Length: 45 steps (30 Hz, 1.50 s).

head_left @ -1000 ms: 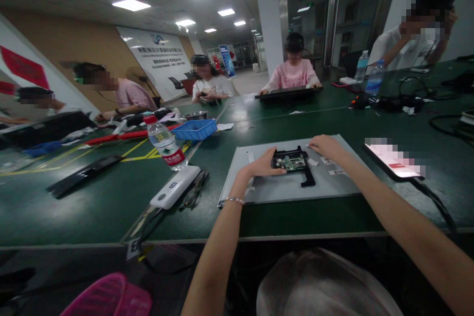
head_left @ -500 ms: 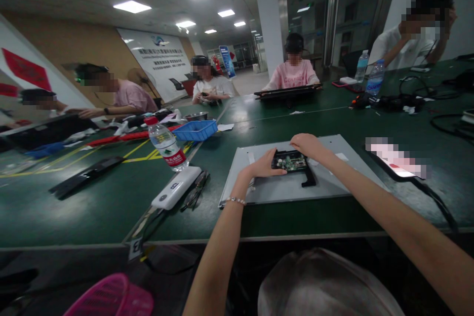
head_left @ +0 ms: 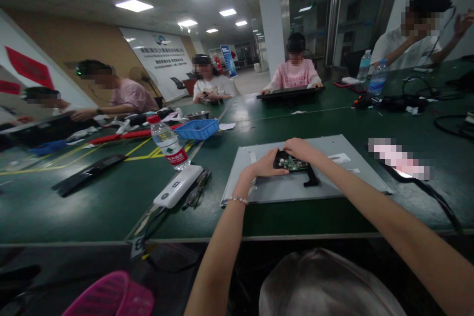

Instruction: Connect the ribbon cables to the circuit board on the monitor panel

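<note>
A grey metal panel (head_left: pixel 240 185), like the back of a flat screen, lies on the green table in front of me. On it is a black bracket (head_left: pixel 311 177) that carries a green circuit board (head_left: pixel 292 163). My left hand (head_left: pixel 263 164) is closed around the bracket's left side, thumb at the near edge and fingers towards the far edge. Reaching over the board, my right hand (head_left: pixel 299 149) has its fingers bent down at the bracket's far edge, close to my left fingertips. Those right fingertips are hidden, and whatever they may pinch cannot be made out.
Left of the panel are a white power bank (head_left: pixel 178 186) with a cable, a water bottle (head_left: pixel 169 143), a blue tray (head_left: pixel 198 130) and a long black part (head_left: pixel 89 174). A lit phone (head_left: pixel 402 160) with a cable lies to the right. Several people sit around the table.
My right hand has moved left from the panel's far right part, across the bracket's far edge towards my left hand. The left hand keeps its hold on the bracket.
</note>
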{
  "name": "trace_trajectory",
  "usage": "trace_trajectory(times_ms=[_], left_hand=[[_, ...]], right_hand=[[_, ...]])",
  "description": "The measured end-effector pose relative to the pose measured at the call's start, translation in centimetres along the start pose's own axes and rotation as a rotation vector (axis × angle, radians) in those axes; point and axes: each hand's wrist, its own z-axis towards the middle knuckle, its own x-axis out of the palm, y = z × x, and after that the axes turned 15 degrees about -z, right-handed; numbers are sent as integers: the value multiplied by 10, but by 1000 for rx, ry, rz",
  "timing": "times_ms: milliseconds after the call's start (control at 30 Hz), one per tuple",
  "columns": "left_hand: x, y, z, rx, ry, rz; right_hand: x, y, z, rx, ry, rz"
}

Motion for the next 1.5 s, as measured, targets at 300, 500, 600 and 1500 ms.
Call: trace_trajectory(times_ms=[300, 500, 600, 1500], left_hand=[[-2, -7, -3, -47, 18, -13], [-3, -6, -4, -73, 28, -27], [-3, -3, -3, -74, 36, -33], [-5, -5, -3, -76, 32, -23]], right_hand=[[0, -18, -10, 47, -50, 107], [3, -55, -53, 268, 19, 246], [6, -64, -75, 299, 112, 388], [9, -53, -83, 330, 184, 831]])
